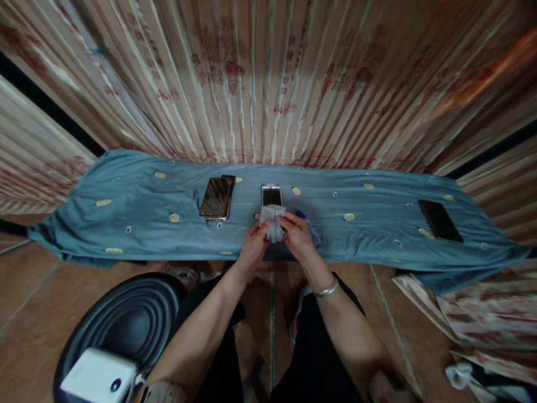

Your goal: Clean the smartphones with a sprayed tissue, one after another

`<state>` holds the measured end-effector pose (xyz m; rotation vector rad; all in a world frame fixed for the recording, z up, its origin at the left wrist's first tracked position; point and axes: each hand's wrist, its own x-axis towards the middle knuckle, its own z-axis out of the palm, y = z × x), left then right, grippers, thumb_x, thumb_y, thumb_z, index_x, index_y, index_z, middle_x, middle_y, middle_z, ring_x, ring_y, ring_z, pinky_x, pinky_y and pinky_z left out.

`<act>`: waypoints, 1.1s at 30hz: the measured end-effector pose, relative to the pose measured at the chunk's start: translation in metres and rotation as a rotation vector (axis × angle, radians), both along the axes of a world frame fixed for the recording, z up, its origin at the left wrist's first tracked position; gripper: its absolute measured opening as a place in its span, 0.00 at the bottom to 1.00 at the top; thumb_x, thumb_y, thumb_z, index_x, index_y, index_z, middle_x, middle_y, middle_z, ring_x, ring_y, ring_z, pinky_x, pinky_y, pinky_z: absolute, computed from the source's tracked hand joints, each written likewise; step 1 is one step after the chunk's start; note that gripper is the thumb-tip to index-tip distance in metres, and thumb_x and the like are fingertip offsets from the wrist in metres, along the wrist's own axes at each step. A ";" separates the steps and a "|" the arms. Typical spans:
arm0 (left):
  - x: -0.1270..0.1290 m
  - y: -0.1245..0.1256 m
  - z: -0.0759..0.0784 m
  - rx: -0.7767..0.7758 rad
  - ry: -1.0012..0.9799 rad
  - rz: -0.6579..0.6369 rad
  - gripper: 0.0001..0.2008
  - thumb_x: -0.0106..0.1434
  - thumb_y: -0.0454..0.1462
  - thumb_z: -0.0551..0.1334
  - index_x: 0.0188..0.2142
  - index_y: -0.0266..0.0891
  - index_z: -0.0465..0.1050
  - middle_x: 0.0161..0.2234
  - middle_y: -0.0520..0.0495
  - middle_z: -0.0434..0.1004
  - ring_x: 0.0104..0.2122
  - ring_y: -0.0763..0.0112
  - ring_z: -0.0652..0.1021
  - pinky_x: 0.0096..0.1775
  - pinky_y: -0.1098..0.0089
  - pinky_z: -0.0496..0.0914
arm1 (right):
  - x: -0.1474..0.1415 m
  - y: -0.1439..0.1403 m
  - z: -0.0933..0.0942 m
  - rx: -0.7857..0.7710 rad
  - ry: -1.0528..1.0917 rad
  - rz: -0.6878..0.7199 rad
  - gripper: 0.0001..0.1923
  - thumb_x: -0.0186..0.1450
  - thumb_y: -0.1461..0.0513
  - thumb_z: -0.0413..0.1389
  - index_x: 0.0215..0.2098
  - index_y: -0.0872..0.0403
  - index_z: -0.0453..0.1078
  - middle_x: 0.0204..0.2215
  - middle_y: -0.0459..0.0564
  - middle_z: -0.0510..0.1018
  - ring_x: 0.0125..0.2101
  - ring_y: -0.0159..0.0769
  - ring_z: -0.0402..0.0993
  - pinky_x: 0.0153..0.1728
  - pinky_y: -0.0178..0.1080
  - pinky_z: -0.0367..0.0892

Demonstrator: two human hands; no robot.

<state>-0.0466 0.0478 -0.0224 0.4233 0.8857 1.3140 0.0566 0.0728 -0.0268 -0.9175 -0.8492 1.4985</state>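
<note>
Both of my hands grip a crumpled white cloth (273, 222) over a narrow surface draped in a blue-grey patterned sheet (126, 218). My left hand (255, 246) pinches its left side and my right hand (297, 235), with a silver bracelet on the wrist, pinches its right side. Just beyond the cloth lies a small phone (271, 196), screen up. A small clear bottle with a blue cap (309, 226) lies partly hidden behind my right hand.
A larger phone (216, 198) lies left of centre and a dark phone (440, 220) at the far right. A pleated curtain (268, 78) hangs behind. A black tub (126, 319) and a white device (98, 378) sit on the floor at lower left.
</note>
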 end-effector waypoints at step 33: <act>-0.019 -0.023 0.017 0.037 0.173 0.150 0.04 0.50 0.28 0.66 0.26 0.36 0.78 0.22 0.52 0.78 0.22 0.76 0.72 0.29 0.73 0.65 | 0.061 -0.018 0.029 -0.100 0.024 0.381 0.15 0.56 0.58 0.59 0.40 0.56 0.77 0.38 0.53 0.83 0.30 0.31 0.75 0.29 0.30 0.73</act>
